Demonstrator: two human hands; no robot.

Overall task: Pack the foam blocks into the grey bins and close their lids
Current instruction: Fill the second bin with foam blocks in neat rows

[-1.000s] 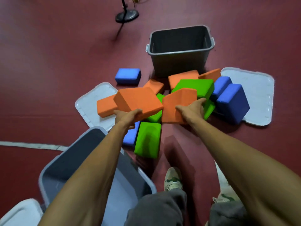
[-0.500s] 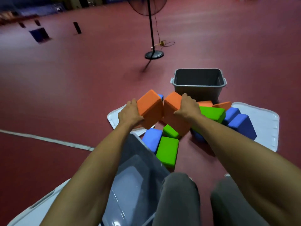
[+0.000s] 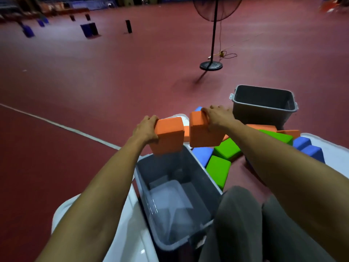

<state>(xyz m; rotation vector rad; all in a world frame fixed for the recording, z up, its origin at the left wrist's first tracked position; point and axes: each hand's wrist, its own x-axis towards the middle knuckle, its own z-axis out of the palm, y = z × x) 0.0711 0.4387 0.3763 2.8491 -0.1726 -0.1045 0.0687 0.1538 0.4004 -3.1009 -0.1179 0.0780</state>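
My left hand (image 3: 146,127) grips one orange block (image 3: 168,137), my right hand (image 3: 217,115) a second orange block (image 3: 202,133), both above the near grey bin (image 3: 205,178), lower centre. It and the far bin (image 3: 262,110) look empty; the pile (image 3: 217,170) and lids (image 3: 130,220) are left to do.

Two bins, three lids, twelve foam blocks in view

Grey bins: two, the near bin (image 3: 199,170) and the far bin (image 3: 260,115). White lids: three, all partly covered, the left lid (image 3: 130,233), the middle lid (image 3: 186,120) and the right lid (image 3: 338,155). Five orange blocks (image 3: 168,138) (image 3: 204,131) (image 3: 186,133) (image 3: 262,127) (image 3: 289,132) can be told apart, one held in the left hand (image 3: 145,129) and one in the right hand (image 3: 217,116). Three green blocks (image 3: 219,171) (image 3: 227,149) (image 3: 277,137). Four blue blocks (image 3: 201,157) (image 3: 198,109) (image 3: 302,142) (image 3: 313,155), one only a sliver. One standing fan (image 3: 213,44) on the floor.
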